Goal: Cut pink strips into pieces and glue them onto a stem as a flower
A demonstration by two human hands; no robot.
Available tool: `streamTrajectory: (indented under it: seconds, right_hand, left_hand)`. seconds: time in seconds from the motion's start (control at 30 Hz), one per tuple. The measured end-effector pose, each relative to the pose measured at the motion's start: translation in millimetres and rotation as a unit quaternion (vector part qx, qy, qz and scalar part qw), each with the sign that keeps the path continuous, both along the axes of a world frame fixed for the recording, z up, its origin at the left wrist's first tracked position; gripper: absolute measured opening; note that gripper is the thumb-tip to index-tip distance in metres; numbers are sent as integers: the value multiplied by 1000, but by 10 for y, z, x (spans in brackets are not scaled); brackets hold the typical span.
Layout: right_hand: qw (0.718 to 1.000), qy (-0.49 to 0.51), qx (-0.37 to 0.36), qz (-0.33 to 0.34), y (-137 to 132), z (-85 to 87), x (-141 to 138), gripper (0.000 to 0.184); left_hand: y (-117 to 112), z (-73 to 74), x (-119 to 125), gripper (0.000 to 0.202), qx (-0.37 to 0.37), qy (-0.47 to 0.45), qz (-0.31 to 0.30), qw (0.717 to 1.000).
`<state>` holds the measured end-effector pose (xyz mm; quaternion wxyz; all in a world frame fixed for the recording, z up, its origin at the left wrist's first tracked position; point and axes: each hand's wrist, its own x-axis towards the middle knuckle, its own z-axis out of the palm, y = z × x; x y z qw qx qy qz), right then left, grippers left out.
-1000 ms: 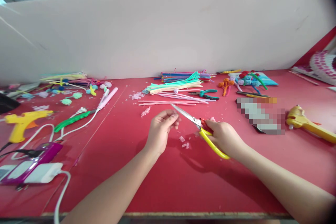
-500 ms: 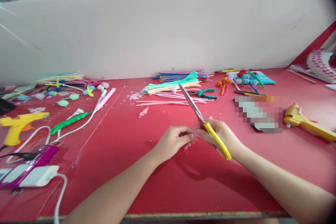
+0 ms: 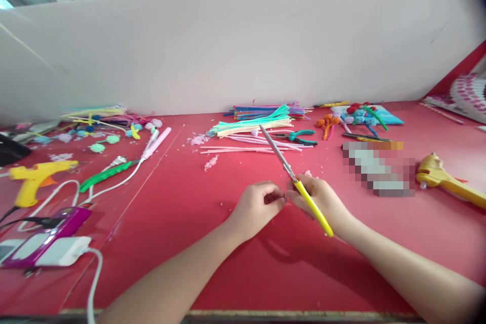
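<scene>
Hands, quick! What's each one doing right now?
Left hand: pinched shut, on what cannot be told.
Right hand: closed on the scissors.

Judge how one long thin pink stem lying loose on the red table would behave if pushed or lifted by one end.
Probably very light: each pink stem is thin and long, so a push would likely skid it across the smooth red table. Lifted by one end, it may droop. Fuzzy pink clippings nearby hint at a soft surface.
</scene>
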<state>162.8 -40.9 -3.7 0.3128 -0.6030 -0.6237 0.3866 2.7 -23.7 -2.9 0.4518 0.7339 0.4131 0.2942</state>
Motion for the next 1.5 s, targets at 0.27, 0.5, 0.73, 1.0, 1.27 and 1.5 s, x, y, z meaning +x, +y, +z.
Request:
streamTrajectory:
  seconds: [0.27,0.5,0.73,1.0,1.27,1.5]
  right_hand:
    - [1000,-24,14,5,20,-48,8,12]
    - [989,-120,79,21,38,-46,97,23]
    - [970,-216,98,47,17,-25,96,28]
    - [935,-328,131,28,23,-45,134,26]
    - [920,-361,151,24,39,-56,149,30]
    - [913,-366,179,25,21,-48,145,32]
  left_hand:
    - [26,-49,-7,13,-39,-38,2,999]
    - [177,-26,-93,13,-80,-201,123,969]
    - [215,-6,-119,12,-108,-349,179,913]
    - [235,-41,-131,8,-91,-371,176,907]
    - [238,-7,-152,7,-84,-402,179,894]
    - [226,19,-145,7,-104,-420,193,881]
